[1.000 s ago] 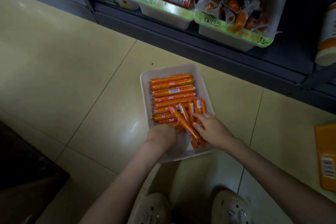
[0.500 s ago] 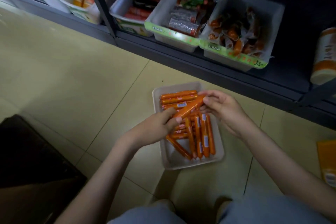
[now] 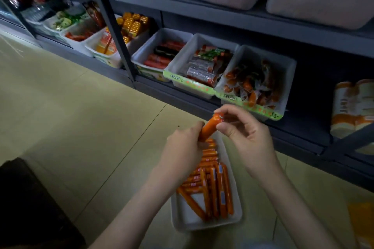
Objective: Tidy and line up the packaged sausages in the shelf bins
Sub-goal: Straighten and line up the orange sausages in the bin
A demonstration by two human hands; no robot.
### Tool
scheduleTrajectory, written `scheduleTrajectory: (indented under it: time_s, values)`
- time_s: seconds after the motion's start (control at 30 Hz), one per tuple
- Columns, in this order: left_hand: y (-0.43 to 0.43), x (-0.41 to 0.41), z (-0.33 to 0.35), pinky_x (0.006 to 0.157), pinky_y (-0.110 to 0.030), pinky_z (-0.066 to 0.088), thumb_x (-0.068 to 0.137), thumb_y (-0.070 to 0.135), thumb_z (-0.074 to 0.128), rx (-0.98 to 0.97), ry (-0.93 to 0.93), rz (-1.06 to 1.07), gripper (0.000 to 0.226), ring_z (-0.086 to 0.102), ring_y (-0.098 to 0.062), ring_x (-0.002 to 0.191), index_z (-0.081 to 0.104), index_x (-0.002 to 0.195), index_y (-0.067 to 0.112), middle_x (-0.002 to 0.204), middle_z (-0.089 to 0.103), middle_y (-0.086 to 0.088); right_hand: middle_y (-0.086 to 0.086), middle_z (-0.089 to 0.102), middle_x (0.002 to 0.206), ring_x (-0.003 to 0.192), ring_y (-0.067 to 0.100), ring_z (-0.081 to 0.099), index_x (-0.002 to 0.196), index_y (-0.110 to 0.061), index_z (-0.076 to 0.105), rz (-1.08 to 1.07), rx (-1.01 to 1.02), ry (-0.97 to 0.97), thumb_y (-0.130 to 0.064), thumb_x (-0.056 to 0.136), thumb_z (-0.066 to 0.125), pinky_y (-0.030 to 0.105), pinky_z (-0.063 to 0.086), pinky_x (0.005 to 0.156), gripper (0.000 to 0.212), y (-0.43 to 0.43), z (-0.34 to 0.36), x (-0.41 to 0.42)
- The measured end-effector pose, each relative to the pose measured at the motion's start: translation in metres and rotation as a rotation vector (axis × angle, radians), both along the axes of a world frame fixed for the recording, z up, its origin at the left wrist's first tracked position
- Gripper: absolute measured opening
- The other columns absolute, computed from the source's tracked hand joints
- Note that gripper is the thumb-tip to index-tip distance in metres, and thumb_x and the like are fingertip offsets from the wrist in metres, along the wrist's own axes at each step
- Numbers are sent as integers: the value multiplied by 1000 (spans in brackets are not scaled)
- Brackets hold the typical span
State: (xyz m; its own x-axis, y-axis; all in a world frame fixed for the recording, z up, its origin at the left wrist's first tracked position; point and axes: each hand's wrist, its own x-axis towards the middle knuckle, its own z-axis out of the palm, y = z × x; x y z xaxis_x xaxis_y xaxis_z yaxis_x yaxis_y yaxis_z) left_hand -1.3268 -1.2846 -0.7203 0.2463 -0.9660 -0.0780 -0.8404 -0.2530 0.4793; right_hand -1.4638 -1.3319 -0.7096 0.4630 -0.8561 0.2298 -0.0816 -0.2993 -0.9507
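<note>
**One orange sausage lifted between both hands above the tray on the floor**

The person crouches in front of the dark metal shelf (image 3: 232,17), both bare arms reaching forward. Between the hands is a single orange plastic-wrapped sausage stick (image 3: 210,128), tilted, its upper end pointing towards the shelf. The left hand (image 3: 183,148) has its fingers curled round the lower end. The right hand (image 3: 250,137) pinches the upper end between thumb and forefinger, its other fingers loosely bent and holding nothing.

Straight below the hands, a shallow white plastic tray (image 3: 188,215) sits on the pale yellow tiled floor (image 3: 81,107), just beside the foot of the shelf. It holds the rest of the orange sausage sticks (image 3: 221,192). Those at the far end lie crosswise in a stack, partly hidden by the left hand. Several nearer ones lie lengthwise side by side, and one lies slanted across the near left corner.

On the bottom shelf stand three white bins in a row: one with red sausages (image 3: 159,59), one with silver and green packs (image 3: 202,70), and one with loose orange snack packets (image 3: 251,87). The last two carry green label strips on their fronts.
</note>
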Motion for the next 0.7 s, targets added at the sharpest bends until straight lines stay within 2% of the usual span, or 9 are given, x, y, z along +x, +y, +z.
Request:
scheduleTrajectory:
  time_s: [0.1, 0.23, 0.4, 0.43, 0.47, 0.53, 0.57, 0.63, 0.7]
  values:
    - [1, -8, -6, 76, -34, 49, 91, 20, 55, -84, 34, -5, 27, 63, -30, 91, 54, 118, 24, 95, 69, -7, -12, 63, 101, 96, 9, 61, 99, -39, 64, 36, -63, 59, -11, 83, 70, 16, 47, 82, 34, 7, -3, -7]
    - [2, -17, -3, 66, -24, 35, 90, 10, 52, -226, 82, -16, 35, 63, -29, 92, 56, 123, 20, 98, 69, -10, -20, 60, 103, 103, 6, 58, 103, -38, 62, 24, -231, 124, -16, 80, 68, 16, 45, 87, 32, 9, -1, -12]
    - [9, -22, 8, 67, -25, 46, 89, 17, 59, -298, 265, -14, 16, 64, -15, 79, 63, 105, 18, 83, 67, 5, -32, 57, 105, 104, -1, 54, 104, -45, 61, 5, -286, 140, -17, 82, 63, 14, 43, 88, 36, 7, -2, -15]
    - [11, -21, 9, 72, -29, 51, 89, 19, 61, -287, 407, 31, 10, 66, -15, 80, 63, 99, 17, 84, 70, 4, -31, 57, 107, 106, 0, 54, 104, -46, 61, 8, -276, 156, -20, 85, 62, 17, 44, 90, 32, 6, -3, -16]
    - [13, -20, 13, 74, -32, 55, 90, 19, 62, -256, 650, 95, 8, 68, -16, 81, 62, 96, 15, 86, 71, 0, -29, 58, 108, 107, 1, 54, 105, -46, 60, 8, -265, 176, -27, 87, 60, 21, 46, 91, 26, 5, -6, -17]
    - [17, -17, 19, 73, -30, 58, 92, 15, 59, -161, 1266, 257, 15, 70, -20, 80, 57, 100, 4, 92, 70, -13, -24, 62, 106, 104, 2, 58, 106, -41, 62, 11, -206, 202, -41, 87, 60, 26, 50, 88, 19, 4, -11, -21]
    - [18, -16, 20, 69, -27, 58, 92, 14, 58, -120, 1493, 345, 21, 71, -22, 79, 55, 105, -2, 95, 69, -18, -21, 64, 104, 101, 2, 60, 105, -38, 64, 16, -167, 204, -45, 88, 61, 27, 52, 85, 19, 5, -12, -23]
    - [18, -12, 18, 63, -24, 57, 90, 12, 59, -48, 1775, 484, 30, 71, -25, 81, 53, 112, -8, 98, 69, -22, -18, 66, 102, 98, 3, 62, 105, -37, 65, 13, -179, 215, -47, 85, 63, 26, 53, 81, 23, 8, -11, -23]
    - [16, -11, 16, 55, -22, 57, 88, 14, 59, 47, 1964, 547, 29, 71, -22, 70, 57, 107, -7, 93, 69, -22, -18, 65, 100, 96, 2, 62, 106, -33, 65, -14, -297, 223, -45, 82, 63, 22, 51, 80, 27, 12, -10, -20]
